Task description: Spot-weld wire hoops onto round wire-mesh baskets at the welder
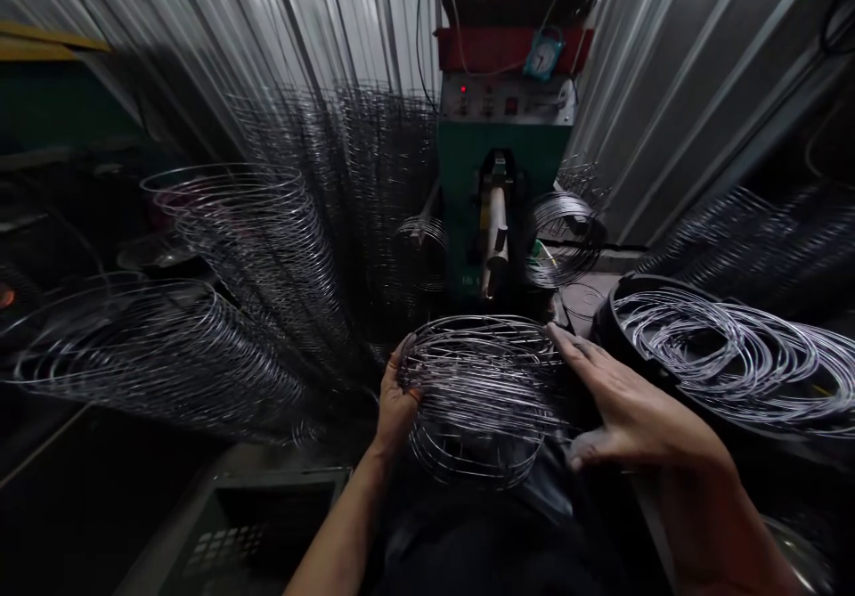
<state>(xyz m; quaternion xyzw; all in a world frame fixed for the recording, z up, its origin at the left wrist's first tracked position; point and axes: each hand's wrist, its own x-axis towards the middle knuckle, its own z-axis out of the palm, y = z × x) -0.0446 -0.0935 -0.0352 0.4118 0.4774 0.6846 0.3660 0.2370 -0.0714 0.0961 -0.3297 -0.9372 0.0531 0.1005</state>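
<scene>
A stack of thin metal wire rings (pixel 482 395) rests in my lap, low in the middle of the view. My left hand (pixel 396 393) grips its left side, fingers curled over the rings. My right hand (pixel 618 404) lies flat against the right side of the stack, fingers stretched out and together. Beyond the stack stands a green machine (pixel 498 146) with a red top, a control panel and a metal arm (pixel 495 231) pointing toward me.
Long rows of wire rings (pixel 254 249) hang at left and centre. A dark tub (pixel 728 360) of loose rings sits at right, with more rings (pixel 566 238) by the machine. A slotted crate (pixel 247 534) lies at lower left. Corrugated metal walls stand behind.
</scene>
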